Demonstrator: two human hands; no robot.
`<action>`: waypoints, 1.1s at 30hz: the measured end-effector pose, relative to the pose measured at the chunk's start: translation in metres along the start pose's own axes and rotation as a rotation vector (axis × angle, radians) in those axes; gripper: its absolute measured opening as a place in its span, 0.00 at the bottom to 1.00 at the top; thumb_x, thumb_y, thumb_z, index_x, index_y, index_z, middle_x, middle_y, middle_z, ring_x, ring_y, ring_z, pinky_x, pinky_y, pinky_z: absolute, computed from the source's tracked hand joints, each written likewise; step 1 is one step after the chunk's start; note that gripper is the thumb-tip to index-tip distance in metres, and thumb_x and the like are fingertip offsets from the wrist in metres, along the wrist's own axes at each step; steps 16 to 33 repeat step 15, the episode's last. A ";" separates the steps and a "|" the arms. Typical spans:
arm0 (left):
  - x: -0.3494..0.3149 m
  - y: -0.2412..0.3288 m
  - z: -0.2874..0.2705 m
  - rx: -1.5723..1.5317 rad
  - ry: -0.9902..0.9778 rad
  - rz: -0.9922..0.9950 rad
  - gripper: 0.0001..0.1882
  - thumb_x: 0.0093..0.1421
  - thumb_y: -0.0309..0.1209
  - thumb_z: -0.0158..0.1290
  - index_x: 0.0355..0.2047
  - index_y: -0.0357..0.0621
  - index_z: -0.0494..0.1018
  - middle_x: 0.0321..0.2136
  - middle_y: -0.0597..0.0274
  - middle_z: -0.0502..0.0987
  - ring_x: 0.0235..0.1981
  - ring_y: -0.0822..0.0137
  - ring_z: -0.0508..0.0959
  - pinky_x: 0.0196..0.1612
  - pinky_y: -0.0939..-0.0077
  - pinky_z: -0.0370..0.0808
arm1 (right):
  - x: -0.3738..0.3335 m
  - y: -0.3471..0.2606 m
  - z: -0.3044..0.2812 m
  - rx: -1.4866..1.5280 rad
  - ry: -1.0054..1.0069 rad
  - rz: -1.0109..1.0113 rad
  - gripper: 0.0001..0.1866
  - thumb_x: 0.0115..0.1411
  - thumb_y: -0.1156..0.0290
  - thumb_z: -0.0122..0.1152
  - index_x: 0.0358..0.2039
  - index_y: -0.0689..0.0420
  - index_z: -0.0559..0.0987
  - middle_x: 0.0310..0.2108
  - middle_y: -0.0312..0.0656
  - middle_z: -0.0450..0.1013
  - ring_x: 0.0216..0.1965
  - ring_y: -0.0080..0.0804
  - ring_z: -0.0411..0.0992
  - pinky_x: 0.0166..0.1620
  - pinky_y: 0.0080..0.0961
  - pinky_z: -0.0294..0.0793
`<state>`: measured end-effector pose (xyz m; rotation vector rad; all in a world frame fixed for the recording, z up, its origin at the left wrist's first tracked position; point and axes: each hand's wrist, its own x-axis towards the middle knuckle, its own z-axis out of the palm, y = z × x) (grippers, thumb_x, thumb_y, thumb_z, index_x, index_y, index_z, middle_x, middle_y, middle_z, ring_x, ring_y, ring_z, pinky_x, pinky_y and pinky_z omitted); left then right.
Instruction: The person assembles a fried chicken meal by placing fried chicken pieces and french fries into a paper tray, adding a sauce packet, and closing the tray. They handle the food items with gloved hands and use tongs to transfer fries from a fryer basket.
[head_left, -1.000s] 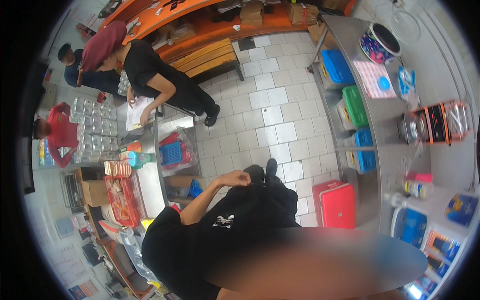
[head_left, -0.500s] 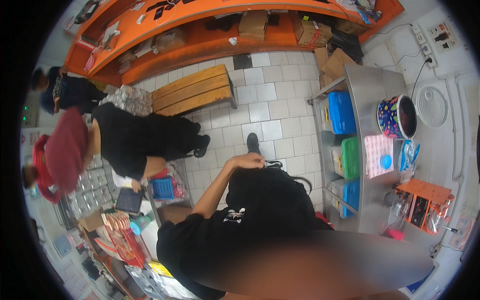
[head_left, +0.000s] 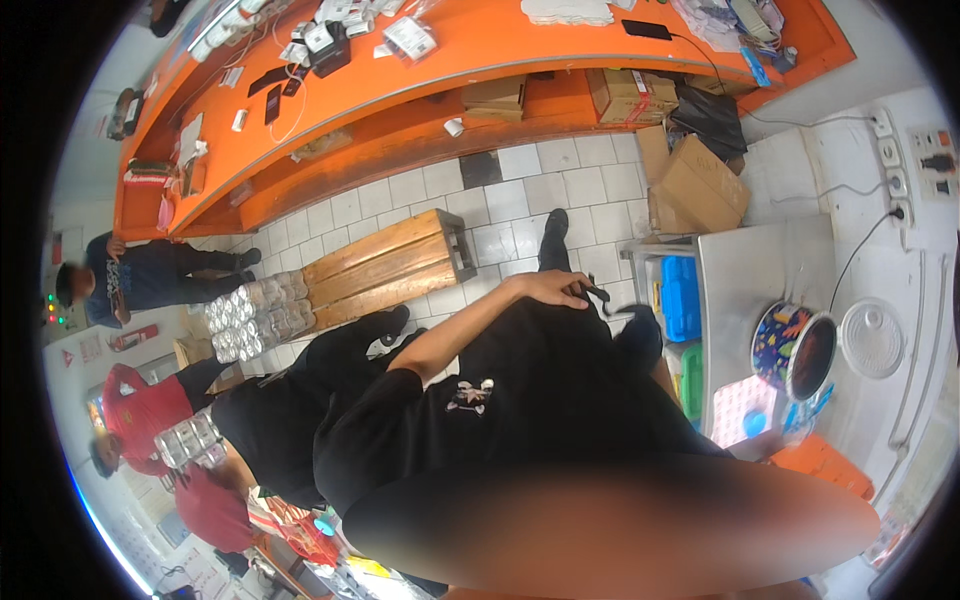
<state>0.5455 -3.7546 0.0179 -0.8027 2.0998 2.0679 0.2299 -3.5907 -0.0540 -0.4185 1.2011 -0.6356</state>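
Observation:
I look down along my own body in a black shirt and black trousers. My left hand (head_left: 545,288) rests at my hip on the trousers, arm bent, elbow out to the left. Its fingers curl beside a small dark thing (head_left: 593,292) at the waist; whether they grip it is unclear. My right hand is out of sight. One black shoe (head_left: 553,240) stands on the white tiled floor.
A steel table (head_left: 760,270) at right bears a colourful pot (head_left: 795,350) and a white lid (head_left: 872,340), with blue and green crates (head_left: 680,298) under it. A wooden bench (head_left: 385,265), cardboard boxes (head_left: 700,185), an orange counter (head_left: 480,60) and other people (head_left: 150,410) at left surround me.
The view has swung, so the bench, counter and steel table sit elsewhere in the picture. The person in black at left has shifted closer. My left hand stays at my hip.

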 end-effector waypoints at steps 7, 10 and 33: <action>0.067 0.064 -0.193 0.042 0.322 0.076 0.38 0.66 0.52 0.56 0.66 0.40 0.61 0.56 0.47 0.73 0.55 0.56 0.76 0.58 0.62 0.73 | 0.191 -0.268 -0.024 0.322 -0.562 0.024 0.25 0.69 0.46 0.52 0.50 0.56 0.76 0.38 0.46 0.78 0.41 0.38 0.78 0.49 0.40 0.79; 0.056 0.111 -0.281 -0.174 0.546 0.195 0.28 0.68 0.42 0.57 0.62 0.40 0.67 0.56 0.56 0.75 0.55 0.60 0.76 0.57 0.64 0.73 | 0.274 -0.385 -0.013 0.452 -0.621 0.207 0.31 0.67 0.40 0.51 0.54 0.55 0.75 0.40 0.47 0.77 0.43 0.41 0.77 0.51 0.43 0.78; -0.029 0.216 -0.430 0.264 1.174 0.402 0.21 0.65 0.30 0.57 0.58 0.39 0.71 0.55 0.57 0.76 0.55 0.63 0.76 0.58 0.64 0.72 | 0.406 -0.543 0.052 0.124 -0.263 -0.102 0.35 0.65 0.36 0.51 0.55 0.56 0.75 0.43 0.47 0.77 0.45 0.42 0.76 0.52 0.43 0.77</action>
